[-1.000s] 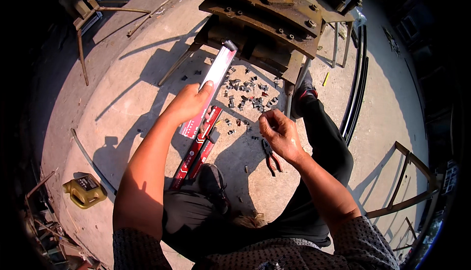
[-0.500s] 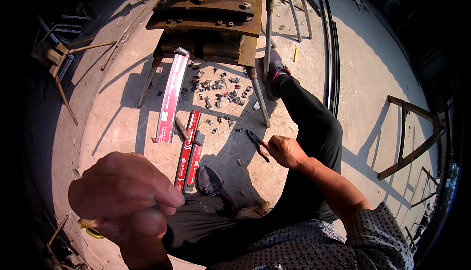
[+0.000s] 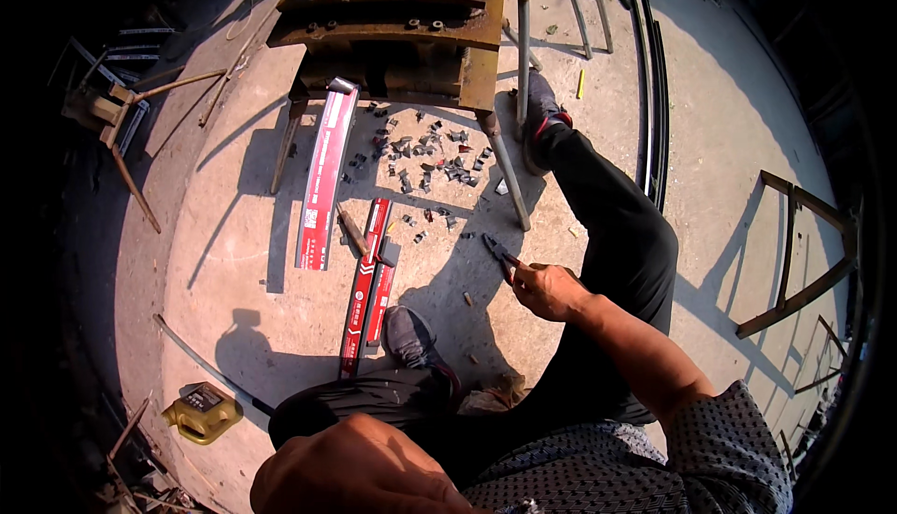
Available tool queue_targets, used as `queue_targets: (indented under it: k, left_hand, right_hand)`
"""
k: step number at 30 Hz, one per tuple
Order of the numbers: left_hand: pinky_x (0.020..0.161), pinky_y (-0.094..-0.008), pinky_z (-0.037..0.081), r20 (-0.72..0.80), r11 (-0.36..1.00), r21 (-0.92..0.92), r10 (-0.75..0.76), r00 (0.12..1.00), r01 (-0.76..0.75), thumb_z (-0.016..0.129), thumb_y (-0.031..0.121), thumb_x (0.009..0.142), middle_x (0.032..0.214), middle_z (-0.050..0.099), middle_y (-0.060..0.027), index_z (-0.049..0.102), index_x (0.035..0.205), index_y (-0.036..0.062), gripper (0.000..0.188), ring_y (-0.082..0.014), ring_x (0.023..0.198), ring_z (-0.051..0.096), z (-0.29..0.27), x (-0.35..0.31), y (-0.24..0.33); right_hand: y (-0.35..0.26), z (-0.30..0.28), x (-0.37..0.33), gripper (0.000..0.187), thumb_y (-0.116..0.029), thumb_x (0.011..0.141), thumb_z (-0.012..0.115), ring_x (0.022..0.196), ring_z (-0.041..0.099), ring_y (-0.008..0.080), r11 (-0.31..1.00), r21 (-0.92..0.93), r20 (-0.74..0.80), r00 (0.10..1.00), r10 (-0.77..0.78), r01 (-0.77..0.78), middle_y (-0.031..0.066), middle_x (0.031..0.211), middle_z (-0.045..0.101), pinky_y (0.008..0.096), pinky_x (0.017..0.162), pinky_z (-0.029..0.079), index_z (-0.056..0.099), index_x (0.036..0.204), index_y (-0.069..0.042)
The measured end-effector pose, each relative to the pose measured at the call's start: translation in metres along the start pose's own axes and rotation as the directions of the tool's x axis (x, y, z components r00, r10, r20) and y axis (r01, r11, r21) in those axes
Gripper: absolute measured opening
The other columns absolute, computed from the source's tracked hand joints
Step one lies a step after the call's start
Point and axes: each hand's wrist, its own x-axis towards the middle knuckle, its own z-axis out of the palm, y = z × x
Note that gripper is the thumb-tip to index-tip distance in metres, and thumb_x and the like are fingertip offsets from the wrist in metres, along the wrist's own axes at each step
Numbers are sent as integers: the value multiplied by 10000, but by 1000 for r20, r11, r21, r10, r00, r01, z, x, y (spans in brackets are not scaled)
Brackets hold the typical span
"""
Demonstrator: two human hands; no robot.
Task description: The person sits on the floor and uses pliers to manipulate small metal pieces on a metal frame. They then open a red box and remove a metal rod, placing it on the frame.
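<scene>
My right hand [image 3: 549,292] is closed around the handles of a pair of dark pliers [image 3: 497,250], held over the floor beside my right knee with the jaws pointing away from me. At the lower edge, close to my body, is the back of my left hand [image 3: 360,467]; its fingers are hidden, so whether it holds anything does not show. Ahead, a long strip with red and white film [image 3: 327,173] slants down from the rusty metal press [image 3: 392,33]. Near my left shoe lie red-and-black strips [image 3: 363,294], crossed by a tool with a wooden handle [image 3: 352,231].
Small dark metal scraps [image 3: 420,154] litter the floor beneath the press. A gold jug [image 3: 204,413] stands at lower left. Long dark bars [image 3: 651,93] lie at far right, near a metal frame [image 3: 804,299]. A wooden-legged stand [image 3: 107,112] is at left.
My left hand has dropped from the left side toward my body, uncovering the gold jug. The right hand still holds the pliers, whose handles now sit further inside the fist. The view has shifted slightly.
</scene>
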Motion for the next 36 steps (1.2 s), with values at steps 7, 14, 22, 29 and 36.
queue_targets:
  k: [7,14,22,29,36]
  left_hand:
    - [527,-230,375,-30,856,-446,276,961,-260,686,17,948,770,473,28,481,844,96,243,-84,577,439,16,23,-26]
    - [752,-286,607,310,696,-674,569,762,-246,780,174,936,1284,730,-289,604,1444,-36,577,-194,852,786,44,127,-88]
    - [715,-268,574,403,938,-299,289,869,-173,717,170,1053,1111,755,-144,636,1432,7,420,-101,848,719,91,190,-149]
    - [702,-262,549,309,927,-326,292,905,-187,705,196,1064,937,726,-69,708,1207,-61,294,-97,771,663,82,203,-162]
    - [594,-272,516,160,942,-247,269,950,-226,709,210,1042,887,732,-34,729,1152,-13,250,-81,732,659,69,211,-190]
  right_hand:
    - [-1,-1,2,214,-211,1013,610,919,711,476,1000,15,7,1000,-17,17,248,961,709,557,845,589,594,996,2]
    - [-8,-4,6,202,-210,1009,607,958,710,452,1000,0,49,998,-27,27,215,965,719,546,870,587,600,983,-9]
    - [-8,1,7,233,-246,1009,610,978,724,457,1000,-15,69,997,27,-26,250,1032,734,533,878,579,640,1078,-26]
    - [-3,14,-5,233,-262,1018,603,949,731,448,999,-36,82,997,-13,16,233,967,743,522,856,584,637,1035,-32]
    - [-2,57,-27,164,-220,1003,649,801,740,432,989,-120,164,984,-65,85,208,863,734,510,739,595,635,1000,-57]
